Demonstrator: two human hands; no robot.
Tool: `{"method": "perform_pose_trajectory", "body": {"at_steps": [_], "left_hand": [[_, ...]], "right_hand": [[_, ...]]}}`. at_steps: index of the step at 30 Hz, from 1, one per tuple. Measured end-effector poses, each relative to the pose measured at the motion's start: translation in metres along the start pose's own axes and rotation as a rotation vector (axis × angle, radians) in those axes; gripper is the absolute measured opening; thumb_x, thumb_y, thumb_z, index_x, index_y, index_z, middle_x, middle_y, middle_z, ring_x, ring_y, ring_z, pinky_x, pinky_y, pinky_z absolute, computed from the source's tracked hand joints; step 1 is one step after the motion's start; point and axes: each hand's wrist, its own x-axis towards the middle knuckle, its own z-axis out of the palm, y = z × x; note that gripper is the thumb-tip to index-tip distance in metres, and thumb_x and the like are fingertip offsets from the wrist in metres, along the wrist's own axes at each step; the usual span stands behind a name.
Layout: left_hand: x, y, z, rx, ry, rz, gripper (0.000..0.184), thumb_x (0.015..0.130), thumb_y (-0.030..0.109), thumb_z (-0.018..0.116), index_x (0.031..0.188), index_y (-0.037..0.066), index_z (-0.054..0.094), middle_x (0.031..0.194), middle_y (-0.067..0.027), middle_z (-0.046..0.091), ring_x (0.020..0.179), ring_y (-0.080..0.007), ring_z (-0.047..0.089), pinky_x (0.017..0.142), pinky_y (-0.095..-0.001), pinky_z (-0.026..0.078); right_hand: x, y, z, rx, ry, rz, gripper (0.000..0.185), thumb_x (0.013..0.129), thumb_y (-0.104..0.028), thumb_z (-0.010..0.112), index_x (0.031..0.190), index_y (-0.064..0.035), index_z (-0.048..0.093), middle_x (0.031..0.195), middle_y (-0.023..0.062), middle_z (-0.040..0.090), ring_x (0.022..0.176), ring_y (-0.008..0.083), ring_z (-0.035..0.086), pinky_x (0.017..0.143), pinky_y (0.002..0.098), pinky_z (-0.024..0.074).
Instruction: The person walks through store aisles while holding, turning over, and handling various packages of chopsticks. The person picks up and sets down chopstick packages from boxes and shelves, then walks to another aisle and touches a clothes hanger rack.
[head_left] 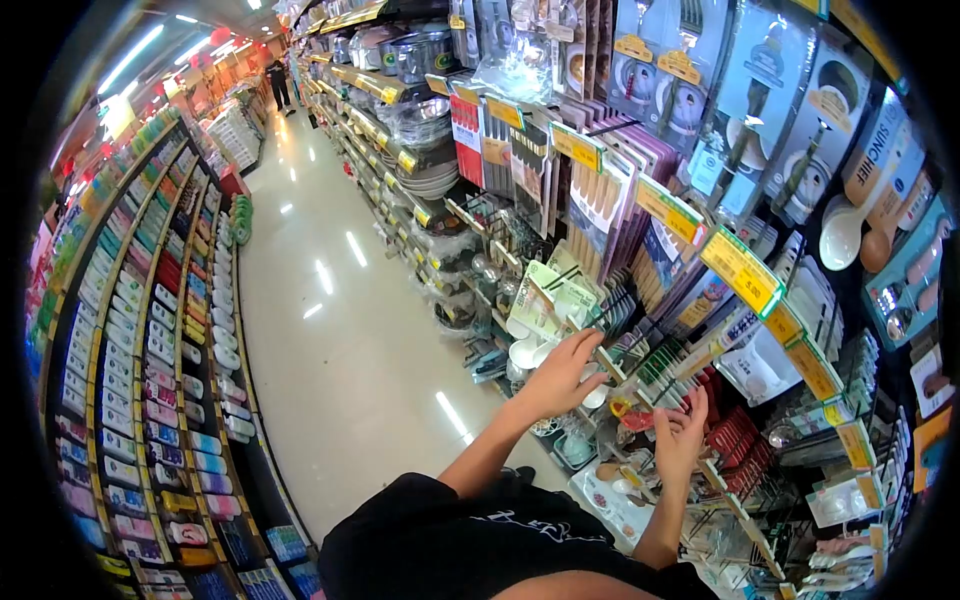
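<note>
My left hand is raised at the rack of hanging kitchen utensils, its fingers stretched beside a label strip, with white spoons just below and left of it. Nothing shows in its grasp. My right hand is further right, fingers apart and curved, near a red packaged item and the red-handled goods on hooks. It holds nothing that I can see. Green-and-white cards hang above my left hand. Yellow price tags line the rack higher up.
Stacked bowls and pots fill shelves further along the right side. A tiled aisle runs between these and a shelf of bottles and packets on the left. A person in dark clothes stands at the far end.
</note>
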Motion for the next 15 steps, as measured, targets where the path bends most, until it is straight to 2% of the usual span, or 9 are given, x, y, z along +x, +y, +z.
{"method": "perform_pose_trajectory", "body": {"at_steps": [3, 6, 9, 12, 14, 15], "left_hand": [[0.019, -0.008, 0.009, -0.023, -0.014, 0.037, 0.061, 0.088, 0.024, 0.065, 0.137, -0.003, 0.039, 0.137, -0.0234, 0.043, 0.126, -0.0397, 0.044, 0.106, -0.0412, 0.037], [0.031, -0.007, 0.021, -0.020, -0.034, 0.048, 0.061, 0.088, 0.024, 0.065, 0.136, -0.003, 0.039, 0.137, -0.0235, 0.043, 0.126, -0.0398, 0.044, 0.106, -0.0411, 0.037], [0.039, -0.003, 0.029, -0.038, -0.060, 0.062, 0.061, 0.089, 0.025, 0.065, 0.136, -0.002, 0.039, 0.138, -0.0237, 0.042, 0.127, -0.0400, 0.043, 0.107, -0.0415, 0.036], [0.038, 0.003, 0.042, -0.037, -0.062, 0.059, 0.062, 0.088, 0.024, 0.065, 0.137, -0.003, 0.038, 0.137, -0.0254, 0.042, 0.127, -0.0407, 0.042, 0.107, -0.0428, 0.035], [0.044, 0.008, 0.045, -0.051, -0.027, 0.078, 0.064, 0.086, 0.023, 0.066, 0.137, -0.005, 0.038, 0.136, -0.0268, 0.043, 0.126, -0.0422, 0.043, 0.106, -0.0431, 0.036], [0.050, 0.012, 0.046, -0.063, -0.015, 0.080, 0.064, 0.086, 0.023, 0.066, 0.137, -0.005, 0.038, 0.136, -0.0272, 0.042, 0.126, -0.0423, 0.043, 0.107, -0.0429, 0.036]], "right_hand": [[0.015, 0.006, 0.010, -0.010, 0.044, -0.019, 0.078, 0.087, -0.008, 0.066, 0.147, 0.0034, 0.019, 0.148, 0.0206, 0.036, 0.092, 0.0186, 0.061, 0.077, 0.0287, 0.0519], [0.022, 0.008, 0.010, 0.029, 0.072, 0.052, 0.078, 0.087, -0.007, 0.066, 0.148, 0.0023, 0.019, 0.146, 0.0194, 0.037, 0.094, 0.0178, 0.060, 0.075, 0.0284, 0.0518], [0.029, 0.021, 0.004, 0.027, 0.112, -0.016, 0.081, 0.087, -0.007, 0.067, 0.149, 0.0009, 0.016, 0.131, 0.0211, 0.050, 0.090, 0.0167, 0.061, 0.074, 0.0274, 0.0514], [0.034, 0.032, -0.008, 0.204, 0.042, 0.159, 0.085, 0.087, -0.008, 0.067, 0.150, 0.0000, 0.011, 0.109, 0.0206, 0.061, 0.084, 0.0158, 0.062, 0.071, 0.0268, 0.0513], [0.035, 0.025, -0.016, 0.092, -0.007, 0.076, 0.088, 0.087, -0.006, 0.067, 0.150, 0.0006, 0.006, 0.096, 0.0199, 0.064, 0.082, 0.0163, 0.064, 0.069, 0.0266, 0.0526], [0.037, 0.029, -0.020, 0.123, -0.033, 0.065, 0.090, 0.087, -0.007, 0.068, 0.150, 0.0008, 0.004, 0.096, 0.0200, 0.065, 0.083, 0.0168, 0.064, 0.069, 0.0269, 0.0531]]}}
